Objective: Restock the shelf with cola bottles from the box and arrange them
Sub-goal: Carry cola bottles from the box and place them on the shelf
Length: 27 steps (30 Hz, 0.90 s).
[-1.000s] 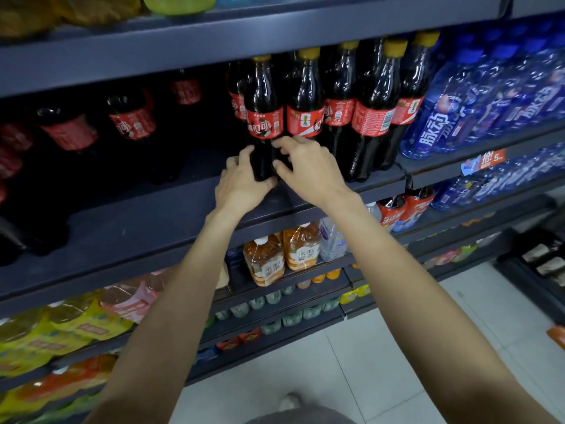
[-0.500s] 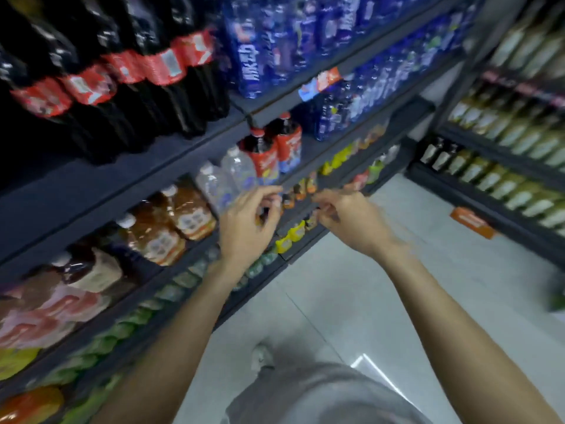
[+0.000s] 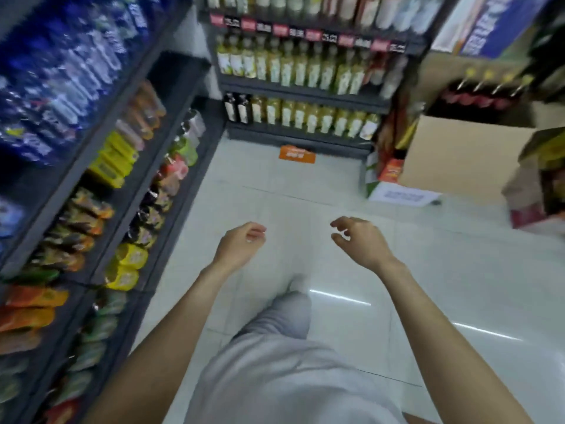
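Both hands hang over the pale tiled floor (image 3: 305, 191) and hold nothing. The left hand (image 3: 241, 243) has its fingers loosely curled and relaxed; the right hand (image 3: 360, 240) has its fingers half bent and spread apart, also released. The two hands are apart, with bare floor between their fingertips.

Well beyond the right hand's fingers, up and to the right, stands an open cardboard box (image 3: 458, 154). Behind its top edge shows a row of dark cola bottles (image 3: 477, 97) with red labels and yellow caps; the label writing is too blurred to read. Whether they stand inside the box cannot be told.

To the left of the left hand's fingers runs a dark shelf unit (image 3: 91, 148) with blue-labelled water bottles (image 3: 61, 81) on top and yellow, orange and green drinks lower down. Straight ahead of both hands' fingers, a second shelf (image 3: 299, 90) carries rows of pale yellow-green bottles under red price tags, with an orange sign (image 3: 296, 153) on the floor at its foot. None of the print is legible through the motion blur. A grey trouser leg (image 3: 284, 316) shows below the hands.
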### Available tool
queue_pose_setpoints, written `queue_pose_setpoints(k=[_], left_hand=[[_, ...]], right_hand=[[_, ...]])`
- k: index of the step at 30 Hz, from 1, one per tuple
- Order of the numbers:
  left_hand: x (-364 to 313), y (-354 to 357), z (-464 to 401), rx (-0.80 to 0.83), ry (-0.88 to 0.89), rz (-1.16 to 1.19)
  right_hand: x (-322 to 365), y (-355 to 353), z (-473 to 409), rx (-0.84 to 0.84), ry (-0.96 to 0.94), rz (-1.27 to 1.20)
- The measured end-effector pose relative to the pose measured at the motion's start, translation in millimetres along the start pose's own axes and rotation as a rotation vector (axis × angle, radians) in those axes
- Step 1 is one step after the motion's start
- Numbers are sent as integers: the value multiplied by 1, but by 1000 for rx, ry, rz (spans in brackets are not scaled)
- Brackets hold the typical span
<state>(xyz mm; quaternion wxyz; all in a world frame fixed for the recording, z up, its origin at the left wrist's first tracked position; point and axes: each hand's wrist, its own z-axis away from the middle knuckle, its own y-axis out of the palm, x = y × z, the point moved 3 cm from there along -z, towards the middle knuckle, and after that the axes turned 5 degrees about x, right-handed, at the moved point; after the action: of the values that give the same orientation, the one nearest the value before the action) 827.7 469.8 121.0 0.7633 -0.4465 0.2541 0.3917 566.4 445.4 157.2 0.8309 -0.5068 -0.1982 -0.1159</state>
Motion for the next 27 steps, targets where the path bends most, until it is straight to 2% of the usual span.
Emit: queue_pose_setpoints(k=[5, 11, 20, 24, 27], left_hand=[[-68, 68, -103, 117, -22, -113], [-191, 145, -227, 239, 39, -301], [-380, 249, -406, 244, 111, -233], [-439, 300, -486, 194, 142, -161], [-467, 337, -540, 171, 86, -68]], right_hand=[[-110, -64, -41, -24, 167, -155], [-234, -156, -98, -64, 312, -216], [-405, -295, -230, -178, 263, -208], [-480, -333, -307, -216, 280, -299], [-529, -348, -364, -224, 330, -399]])
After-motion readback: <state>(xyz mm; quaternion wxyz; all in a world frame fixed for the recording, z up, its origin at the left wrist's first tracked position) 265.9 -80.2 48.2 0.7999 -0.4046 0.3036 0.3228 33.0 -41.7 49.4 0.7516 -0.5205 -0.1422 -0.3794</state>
